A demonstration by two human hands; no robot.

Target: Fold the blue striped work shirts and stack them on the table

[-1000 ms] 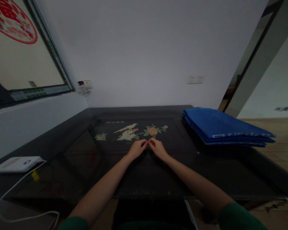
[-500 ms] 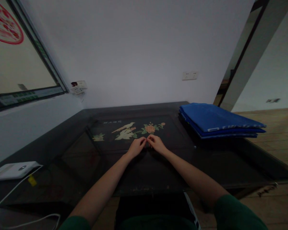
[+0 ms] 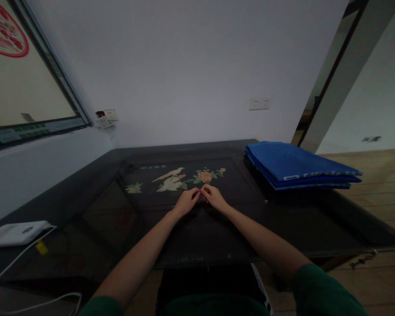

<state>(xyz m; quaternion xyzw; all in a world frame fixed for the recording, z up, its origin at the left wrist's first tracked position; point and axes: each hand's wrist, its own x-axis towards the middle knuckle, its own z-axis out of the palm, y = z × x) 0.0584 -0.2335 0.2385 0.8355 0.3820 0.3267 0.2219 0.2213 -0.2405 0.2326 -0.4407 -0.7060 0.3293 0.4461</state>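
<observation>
My left hand [image 3: 188, 200] and my right hand [image 3: 213, 196] meet fingertip to fingertip over the middle of a dark, glossy table [image 3: 210, 237]. Both have their fingers closed in a pinch; whatever lies between them, if anything, is too small to make out. Just beyond the hands, the tabletop carries a picture of a pink flower [image 3: 205, 176] with green leaves and two pale birds [image 3: 171, 181].
Folded blue bags [image 3: 299, 164] are stacked at the table's back right. On the left edge lies a white device [image 3: 18, 233] with a white cable [image 3: 19, 254] and a yellow tag [image 3: 41, 248]. Behind the table is a wall with sockets [image 3: 259, 104].
The view has shifted very slightly. Both hands keep nearly the same pinched pose and place.
</observation>
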